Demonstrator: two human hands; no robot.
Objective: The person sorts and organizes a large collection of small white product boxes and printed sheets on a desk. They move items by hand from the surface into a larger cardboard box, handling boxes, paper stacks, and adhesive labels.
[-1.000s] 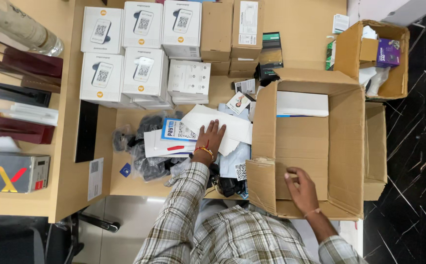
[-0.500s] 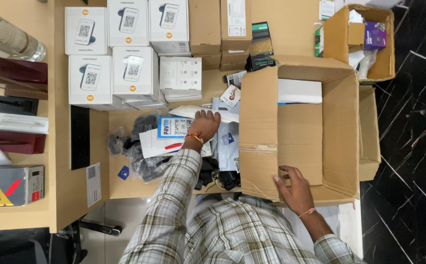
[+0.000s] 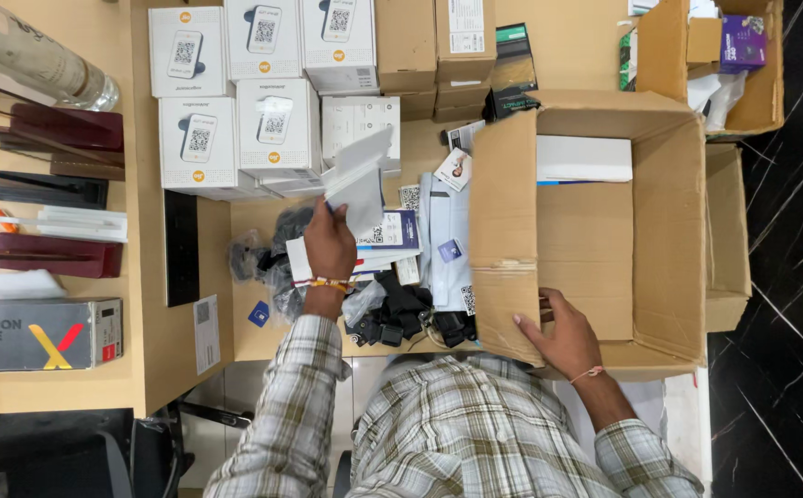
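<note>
Your sleeves (image 3: 291, 406) are a grey, white and olive plaid. Your left hand (image 3: 330, 244) holds a white sheet (image 3: 357, 180); an orange-red thread (image 3: 326, 284) circles that wrist. Your right hand (image 3: 563, 337) grips the plain brown cardboard box (image 3: 586, 258).

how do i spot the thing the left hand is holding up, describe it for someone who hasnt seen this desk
Start at the big open cardboard box on the wooden desk; beside its flap lies a heap of papers and black bagged parts. Above that heap the left hand lifts a white folded sheet. Unlike the flat printed cards beneath, it is blank and raised off the desk.
</note>
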